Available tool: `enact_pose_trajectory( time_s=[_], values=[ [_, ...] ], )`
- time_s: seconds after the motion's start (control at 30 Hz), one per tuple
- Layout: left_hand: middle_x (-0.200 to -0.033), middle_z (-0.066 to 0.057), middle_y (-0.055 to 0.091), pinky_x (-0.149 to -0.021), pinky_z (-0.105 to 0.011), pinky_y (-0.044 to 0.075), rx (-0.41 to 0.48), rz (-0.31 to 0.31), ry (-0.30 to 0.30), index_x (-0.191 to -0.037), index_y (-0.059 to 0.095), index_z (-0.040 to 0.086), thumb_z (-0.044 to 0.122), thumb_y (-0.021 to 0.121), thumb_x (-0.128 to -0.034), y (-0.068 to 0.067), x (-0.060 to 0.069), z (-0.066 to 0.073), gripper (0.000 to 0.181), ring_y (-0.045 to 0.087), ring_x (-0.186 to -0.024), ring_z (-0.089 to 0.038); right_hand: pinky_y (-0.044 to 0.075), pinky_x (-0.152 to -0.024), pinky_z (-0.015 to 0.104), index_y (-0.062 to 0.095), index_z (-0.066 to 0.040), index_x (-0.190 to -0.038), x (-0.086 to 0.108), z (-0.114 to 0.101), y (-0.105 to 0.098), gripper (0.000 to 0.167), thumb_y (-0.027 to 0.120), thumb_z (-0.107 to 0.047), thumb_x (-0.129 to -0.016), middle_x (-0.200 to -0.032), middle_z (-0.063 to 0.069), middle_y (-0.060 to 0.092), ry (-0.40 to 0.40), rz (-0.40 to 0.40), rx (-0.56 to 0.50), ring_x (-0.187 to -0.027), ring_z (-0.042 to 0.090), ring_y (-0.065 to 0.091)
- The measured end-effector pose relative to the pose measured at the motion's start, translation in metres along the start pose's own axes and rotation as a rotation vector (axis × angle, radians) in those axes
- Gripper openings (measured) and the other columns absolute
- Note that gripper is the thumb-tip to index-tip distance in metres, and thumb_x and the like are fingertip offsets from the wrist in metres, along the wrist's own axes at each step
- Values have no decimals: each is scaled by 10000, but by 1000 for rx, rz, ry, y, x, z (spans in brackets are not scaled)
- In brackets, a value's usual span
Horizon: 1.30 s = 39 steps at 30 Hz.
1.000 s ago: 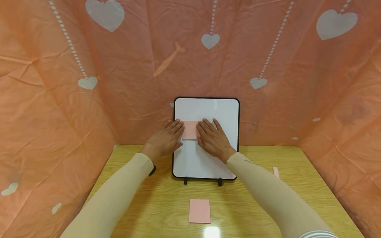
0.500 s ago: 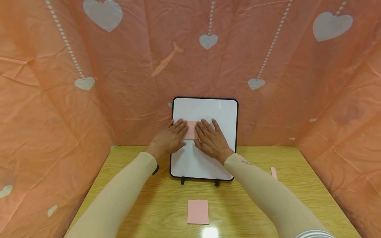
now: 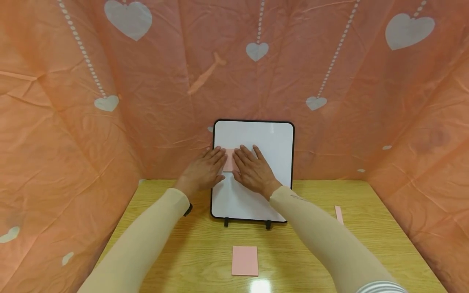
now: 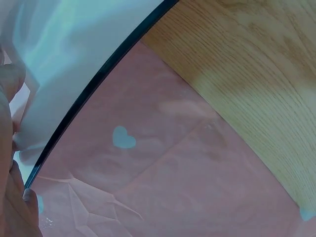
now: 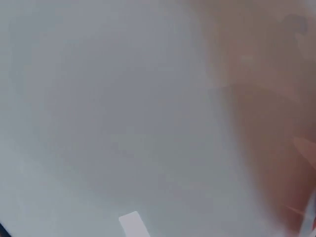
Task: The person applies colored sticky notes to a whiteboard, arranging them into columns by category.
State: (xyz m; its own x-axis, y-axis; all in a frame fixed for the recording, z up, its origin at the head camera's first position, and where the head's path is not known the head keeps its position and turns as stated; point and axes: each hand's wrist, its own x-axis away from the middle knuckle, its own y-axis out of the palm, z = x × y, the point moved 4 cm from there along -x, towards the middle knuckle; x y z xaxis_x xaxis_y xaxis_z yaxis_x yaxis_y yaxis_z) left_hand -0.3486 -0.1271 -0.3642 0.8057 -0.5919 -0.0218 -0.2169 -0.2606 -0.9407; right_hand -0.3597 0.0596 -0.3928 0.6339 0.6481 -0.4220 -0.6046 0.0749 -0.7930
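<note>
A small whiteboard (image 3: 272,158) with a black frame stands propped up at the back of the table. On its left half lies a pink sticky note (image 3: 229,162), partly covered by both hands. My left hand (image 3: 200,171) rests with straight fingers on the note's left edge. From the other side, my right hand (image 3: 254,169) presses its straight fingertips on the note's right part. In the left wrist view, bits of the left hand (image 4: 19,207) show by the board's edge. The right wrist view is mostly filled by the blurred white board surface (image 5: 108,113).
A pink sticky-note pad (image 3: 244,261) lies on the wooden table (image 3: 198,260) in front of the board. Farther right is a narrow pink strip (image 3: 339,215). Two black feet hold the board up. An orange cloth (image 3: 165,122) with hearts hangs behind and at both sides.
My right hand has slid left over the sticky note, covering more of it. My left hand shifted slightly right, then back. The head view wavered a little.
</note>
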Motion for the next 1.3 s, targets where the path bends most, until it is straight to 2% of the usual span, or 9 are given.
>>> enact_pose_trajectory(
  time_s=[0.13,0.33,0.43,0.67,0.9,1.1,1.3],
  values=[
    [-1778,-84,137,-1349,-490,91,-5,-19,-11,-1695,207,95,540,470,-1099,1,-1,1,788,58,-1657,-273,157,-1329,553,457,-111,-1610,10,6,3,639,409,-500,-1105,-1668,31,438,20,-3,19,-1597,242,313],
    [-1783,-77,92,-1350,-486,73,-17,-38,-28,-1702,163,104,554,454,-1099,3,2,3,807,22,-1658,-270,183,-1321,561,485,-98,-1590,23,13,4,644,456,-495,-1084,-1662,43,448,12,69,44,-1597,252,305],
    [-1782,-90,99,-1350,-493,95,-26,-23,-27,-1700,168,90,550,456,-1100,4,4,6,809,38,-1658,-280,187,-1320,562,483,-90,-1589,26,13,4,654,457,-505,-1084,-1666,51,441,3,79,50,-1600,253,299],
    [-1768,-122,171,-1344,-503,144,-41,47,-21,-1683,249,69,517,484,-1102,12,12,12,770,104,-1652,-307,160,-1327,565,477,-76,-1588,30,9,6,657,430,-513,-1100,-1655,70,453,10,44,23,-1589,260,324],
    [-1762,-127,193,-1346,-503,130,-40,52,-35,-1676,275,69,494,473,-1111,20,19,19,735,128,-1648,-313,171,-1325,563,484,-68,-1583,39,4,7,644,419,-496,-1105,-1654,84,449,-3,25,6,-1585,267,336],
    [-1765,-120,191,-1344,-527,116,-33,42,-63,-1678,276,74,485,489,-1105,28,28,26,736,120,-1649,-320,236,-1308,557,560,-66,-1527,51,-2,5,591,479,-457,-1090,-1602,106,522,-20,70,-3,-1531,285,429],
    [-1761,-120,207,-1329,-570,155,-14,92,-65,-1683,242,60,459,520,-1097,34,40,37,762,152,-1643,-320,271,-1297,551,604,-63,-1482,66,-11,3,551,489,-425,-1083,-1543,116,586,-34,126,-9,-1455,307,510]
  ],
)
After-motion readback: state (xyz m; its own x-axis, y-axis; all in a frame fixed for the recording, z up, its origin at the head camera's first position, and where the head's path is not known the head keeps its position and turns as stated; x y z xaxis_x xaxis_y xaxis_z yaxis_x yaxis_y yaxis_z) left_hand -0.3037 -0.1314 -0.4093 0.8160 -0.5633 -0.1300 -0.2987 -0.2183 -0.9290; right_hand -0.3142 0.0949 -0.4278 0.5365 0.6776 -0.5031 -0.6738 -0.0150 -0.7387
